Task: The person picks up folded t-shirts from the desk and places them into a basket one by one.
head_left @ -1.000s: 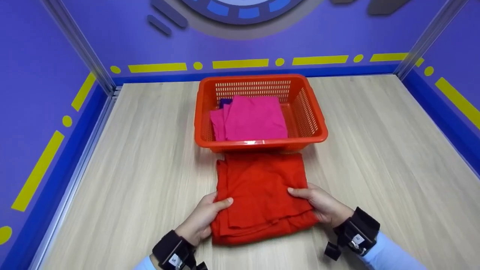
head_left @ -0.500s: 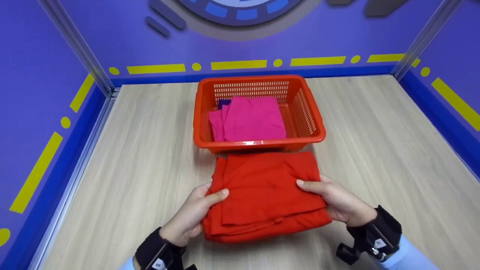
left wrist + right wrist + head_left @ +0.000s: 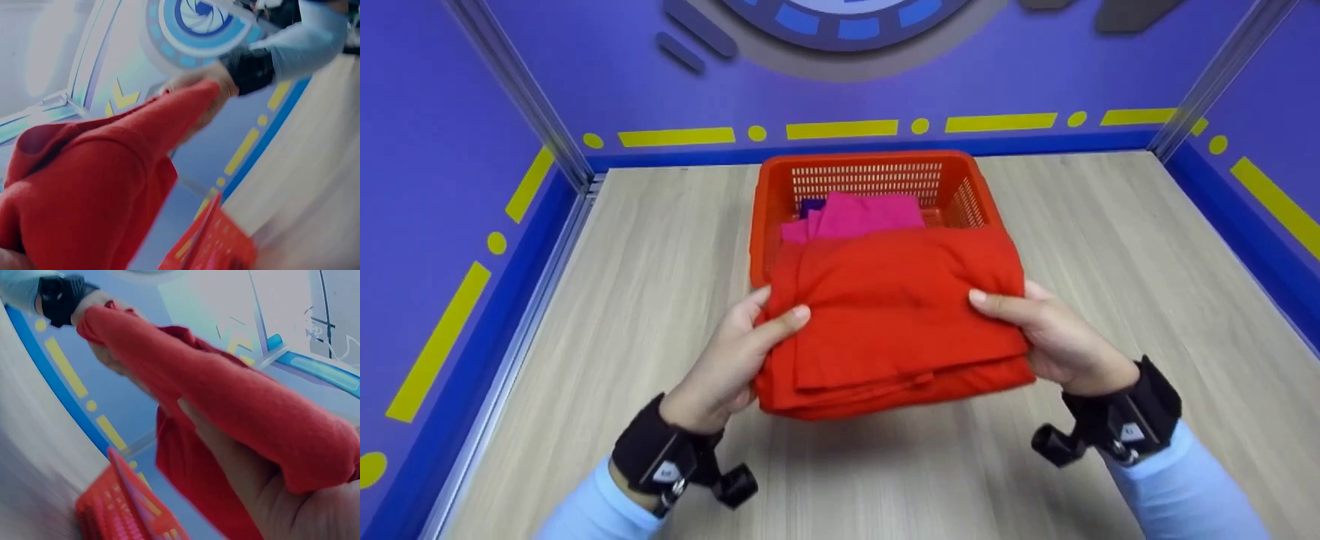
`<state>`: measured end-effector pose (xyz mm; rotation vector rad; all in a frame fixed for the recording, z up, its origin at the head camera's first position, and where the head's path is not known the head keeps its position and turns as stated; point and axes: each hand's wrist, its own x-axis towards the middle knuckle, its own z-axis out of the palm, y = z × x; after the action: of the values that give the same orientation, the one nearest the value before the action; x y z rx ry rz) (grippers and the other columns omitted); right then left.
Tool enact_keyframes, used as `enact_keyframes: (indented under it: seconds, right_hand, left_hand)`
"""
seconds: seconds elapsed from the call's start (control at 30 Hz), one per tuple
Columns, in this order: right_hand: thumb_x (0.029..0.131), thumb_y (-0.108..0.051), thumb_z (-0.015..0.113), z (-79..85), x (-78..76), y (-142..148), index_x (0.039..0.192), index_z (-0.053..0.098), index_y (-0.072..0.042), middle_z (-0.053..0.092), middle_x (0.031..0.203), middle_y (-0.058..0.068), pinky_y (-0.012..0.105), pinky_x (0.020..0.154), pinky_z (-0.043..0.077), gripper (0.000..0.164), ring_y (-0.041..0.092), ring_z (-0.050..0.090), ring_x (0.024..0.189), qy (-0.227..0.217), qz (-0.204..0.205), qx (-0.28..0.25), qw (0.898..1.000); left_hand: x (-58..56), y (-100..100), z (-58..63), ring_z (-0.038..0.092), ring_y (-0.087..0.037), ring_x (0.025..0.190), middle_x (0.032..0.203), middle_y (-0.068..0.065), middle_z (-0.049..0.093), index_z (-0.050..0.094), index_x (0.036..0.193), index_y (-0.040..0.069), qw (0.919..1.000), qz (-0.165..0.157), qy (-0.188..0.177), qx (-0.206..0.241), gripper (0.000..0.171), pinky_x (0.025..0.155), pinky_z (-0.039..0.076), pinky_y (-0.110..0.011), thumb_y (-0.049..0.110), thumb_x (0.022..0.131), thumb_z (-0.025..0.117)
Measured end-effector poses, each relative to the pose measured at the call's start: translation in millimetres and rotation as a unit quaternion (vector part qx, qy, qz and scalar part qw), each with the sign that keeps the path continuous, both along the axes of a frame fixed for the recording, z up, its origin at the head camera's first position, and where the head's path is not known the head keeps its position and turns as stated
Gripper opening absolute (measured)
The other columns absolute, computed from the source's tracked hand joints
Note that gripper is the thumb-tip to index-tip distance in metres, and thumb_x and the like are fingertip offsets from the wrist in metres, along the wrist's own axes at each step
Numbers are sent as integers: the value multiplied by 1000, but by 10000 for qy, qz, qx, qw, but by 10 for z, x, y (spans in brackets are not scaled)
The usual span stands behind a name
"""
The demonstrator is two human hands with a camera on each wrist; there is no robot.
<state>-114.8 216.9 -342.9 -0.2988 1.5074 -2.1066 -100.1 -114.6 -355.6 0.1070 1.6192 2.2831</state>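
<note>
A folded red cloth (image 3: 900, 315), several layers thick, is held up off the table between both hands. My left hand (image 3: 731, 356) grips its left edge, thumb on top and fingers underneath. At the opposite edge my right hand (image 3: 1061, 337) grips the cloth the same way. The cloth overlaps the front of an orange-red plastic basket (image 3: 761, 217) in the head view. Inside the basket lies a folded pink cloth (image 3: 877, 214) with a bit of dark blue cloth (image 3: 811, 205) behind it. In the right wrist view, fingers (image 3: 236, 467) support the red cloth (image 3: 225, 388) from below.
The basket stands toward the back of a light wood table (image 3: 660, 247). Purple panels with yellow marks (image 3: 840, 130) wall in the back and both sides. Each wrist wears a black strap with a small camera (image 3: 735, 486).
Both hands have lifted the red cloth from the table in front of the basket and moved it forward, over the basket's front rim in the head view. The basket has not moved.
</note>
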Motion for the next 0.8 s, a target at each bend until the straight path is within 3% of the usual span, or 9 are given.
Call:
enact_keyframes:
  seconds: [0.17,0.4,0.6,0.8]
  right_hand:
    - [104,-13,55,47,-326,-92,127,47,-8,69,109,7,40,87,59,25,21,71,97,-131,-591,283,9978]
    - [103,-11,56,13,-772,-177,127,48,-7,70,106,6,38,85,60,25,20,72,95,-389,-783,335,9956]
    - [101,-14,63,1,-1242,-265,134,41,-13,62,117,9,38,87,59,40,23,67,103,-491,-961,330,9936]
    - [100,-12,64,-194,-1611,-351,133,42,-19,64,114,8,40,83,60,40,24,70,98,-933,-1282,327,9868]
  left_hand:
    - [-342,-3,5,67,-23,101,119,-15,64,47,144,4,9995,261,156,-57,46,86,59,-36,8,100,61]
    - [-794,-13,-18,64,-21,103,123,-14,61,44,148,5,9972,390,263,-588,50,89,56,-33,7,101,60]
    - [-1253,-17,-23,47,-24,131,154,-13,42,28,161,11,9862,648,900,-1225,69,111,39,-36,2,100,59]
    - [-1613,18,-222,36,-23,143,163,-6,31,30,161,17,9750,939,863,-1819,69,118,31,-36,3,100,59]
